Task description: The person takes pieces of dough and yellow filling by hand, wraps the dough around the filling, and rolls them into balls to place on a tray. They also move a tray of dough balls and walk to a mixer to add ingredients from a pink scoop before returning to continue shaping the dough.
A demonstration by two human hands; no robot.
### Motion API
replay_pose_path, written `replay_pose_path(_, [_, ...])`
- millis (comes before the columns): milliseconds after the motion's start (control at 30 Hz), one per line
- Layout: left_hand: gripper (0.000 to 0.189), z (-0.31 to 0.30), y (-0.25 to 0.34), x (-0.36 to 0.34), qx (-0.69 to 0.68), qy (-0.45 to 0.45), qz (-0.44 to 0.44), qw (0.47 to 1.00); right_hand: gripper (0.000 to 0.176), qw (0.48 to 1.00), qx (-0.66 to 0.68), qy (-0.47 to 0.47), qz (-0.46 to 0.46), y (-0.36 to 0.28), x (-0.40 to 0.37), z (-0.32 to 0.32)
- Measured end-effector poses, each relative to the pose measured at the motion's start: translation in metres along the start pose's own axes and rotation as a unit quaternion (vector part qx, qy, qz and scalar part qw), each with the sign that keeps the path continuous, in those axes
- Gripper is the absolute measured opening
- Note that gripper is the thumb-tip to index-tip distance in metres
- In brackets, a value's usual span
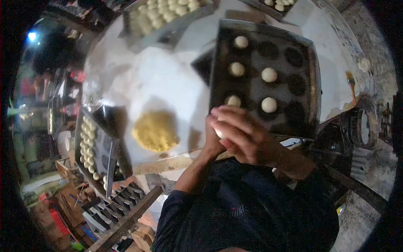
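Close together over the near left corner of a dark baking tray, my two hands hold a pale dough ball. My left hand is beneath and beside it, partly covered by the other hand. My right hand wraps over the ball with its fingers bent. Several round dough balls sit spaced out on the tray, one just beyond my fingers and another to their right. Dark round marks show on the tray's right side.
A yellow mass lies on the white table to the left. Trays full of dough balls stand at the far side and far left. A brush lies near the right edge.
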State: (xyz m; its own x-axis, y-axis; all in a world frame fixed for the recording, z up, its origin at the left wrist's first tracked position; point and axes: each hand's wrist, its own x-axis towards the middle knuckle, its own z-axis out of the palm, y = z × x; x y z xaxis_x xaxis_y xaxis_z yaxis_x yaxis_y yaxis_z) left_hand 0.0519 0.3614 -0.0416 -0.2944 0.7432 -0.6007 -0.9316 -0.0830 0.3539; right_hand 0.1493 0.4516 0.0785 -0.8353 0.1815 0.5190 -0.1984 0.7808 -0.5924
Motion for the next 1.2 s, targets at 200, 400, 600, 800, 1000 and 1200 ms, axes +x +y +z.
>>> replay_pose_path(200, [0.038, 0.057, 0.012, 0.012, 0.436, -0.196, 0.154, 0.865, 0.020, 0.971, 0.140, 0.016, 0.195, 0.083, -0.018, -0.043])
replay_pose_path(400, [0.040, 0.054, 0.067, -0.010, 0.497, -0.161, 0.168, 0.836, 0.031, 0.961, -0.168, 0.107, 0.191, 0.261, -0.018, -0.066])
replay_pose_path(600, [0.034, -0.008, 0.110, -0.064, 0.588, -0.069, 0.244, 0.768, 0.054, 0.938, -0.224, -0.143, 0.221, 0.281, -0.014, -0.078])
replay_pose_path(800, [0.031, -0.112, 0.203, -0.165, 0.679, 0.072, 0.249, 0.687, 0.039, 0.902, -0.374, 0.164, 0.140, 0.204, 0.010, -0.069])
replay_pose_path(1000, [0.034, -0.368, 0.446, -0.227, 0.710, 0.539, 0.314, 0.328, 0.024, 0.936, -0.264, 0.214, 0.088, 0.091, -0.002, 0.027])
replay_pose_path(1200, [0.052, -0.429, 0.493, -0.226, 0.776, 0.536, 0.148, 0.298, 0.019, 0.934, -0.302, 0.155, 0.109, 0.015, 0.002, 0.058])
